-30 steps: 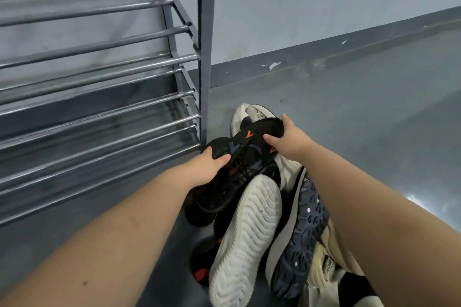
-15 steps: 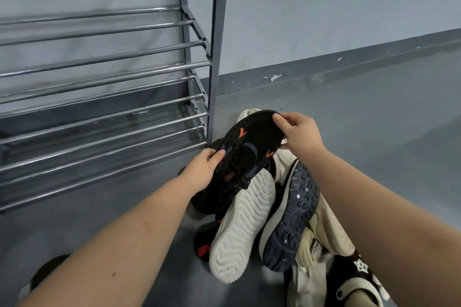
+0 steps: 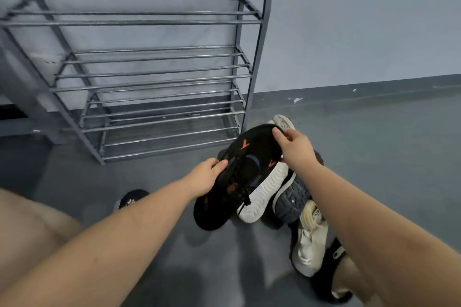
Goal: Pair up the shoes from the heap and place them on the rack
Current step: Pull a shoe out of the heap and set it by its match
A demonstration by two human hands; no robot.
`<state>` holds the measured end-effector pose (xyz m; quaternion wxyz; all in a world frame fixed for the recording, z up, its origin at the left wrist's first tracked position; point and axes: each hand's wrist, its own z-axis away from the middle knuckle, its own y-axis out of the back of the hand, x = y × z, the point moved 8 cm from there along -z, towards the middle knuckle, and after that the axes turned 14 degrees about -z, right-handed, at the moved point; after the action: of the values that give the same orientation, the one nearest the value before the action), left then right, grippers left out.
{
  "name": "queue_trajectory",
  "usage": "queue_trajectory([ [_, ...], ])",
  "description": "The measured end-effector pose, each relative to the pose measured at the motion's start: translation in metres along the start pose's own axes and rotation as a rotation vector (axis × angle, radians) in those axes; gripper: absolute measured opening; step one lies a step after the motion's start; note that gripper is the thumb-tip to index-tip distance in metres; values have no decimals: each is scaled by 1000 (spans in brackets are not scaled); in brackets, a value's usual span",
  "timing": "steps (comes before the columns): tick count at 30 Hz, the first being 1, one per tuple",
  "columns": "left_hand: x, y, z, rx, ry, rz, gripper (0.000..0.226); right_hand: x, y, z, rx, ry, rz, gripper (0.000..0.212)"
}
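A black sneaker [image 3: 239, 172] with orange marks is lifted above the heap. My left hand [image 3: 205, 177] grips its left side near the laces, and my right hand [image 3: 294, 147] pinches its toe end. Under it lies the heap: a white-soled shoe [image 3: 264, 197] on its side, a shoe with a dark grey studded sole [image 3: 291, 197], a cream shoe [image 3: 309, 244], and a white shoe tip [image 3: 283, 121] behind my right hand. The grey metal rack [image 3: 159, 77] stands at the back left with bare bar shelves.
A black slipper [image 3: 132, 198] covers my foot at lower left, and a black sandal [image 3: 336, 254] sits on my right foot. The grey floor runs to a wall with a dark skirting [image 3: 361, 88] on the right. A dark step or frame [image 3: 25, 119] is at far left.
Both hands have lifted the black sneaker up off the heap and toward me. The view has pulled back, showing the whole rack.
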<state>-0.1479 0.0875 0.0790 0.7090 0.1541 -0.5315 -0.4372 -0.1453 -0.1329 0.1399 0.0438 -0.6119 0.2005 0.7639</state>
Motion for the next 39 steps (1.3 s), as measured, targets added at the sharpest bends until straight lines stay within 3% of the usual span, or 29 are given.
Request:
queue_trajectory([
  [3, -19, 7, 28, 34, 26, 44, 45, 12, -23, 32, -59, -49, -82, 46],
  [6, -36, 13, 42, 59, 67, 82, 46, 30, -54, 58, -136, -133, -163, 36],
  [10, -68, 22, 41, 93, 158, 177, 50, 50, -107, 78, -225, -235, -238, 42],
  [14, -122, 31, 35, 102, 275, 309, 52, 59, -166, 90, -307, -315, -298, 35],
  [21, -226, 48, 29, 113, 485, 373, 51, 76, -269, 97, -399, -447, -235, 35],
  [28, -311, 44, 24, 19, 731, 454, 56, 105, -350, 87, -458, -508, -140, 30],
  [32, -361, 43, 13, 58, 846, 545, 58, 125, -397, 80, -505, -524, -49, 37],
  [36, -374, 50, 3, 141, 851, 710, 71, 132, -426, 80, -569, -651, -122, 58],
  [39, -370, 52, 5, 190, 793, 532, 64, 139, -412, 81, -626, -643, 39, 67],
])
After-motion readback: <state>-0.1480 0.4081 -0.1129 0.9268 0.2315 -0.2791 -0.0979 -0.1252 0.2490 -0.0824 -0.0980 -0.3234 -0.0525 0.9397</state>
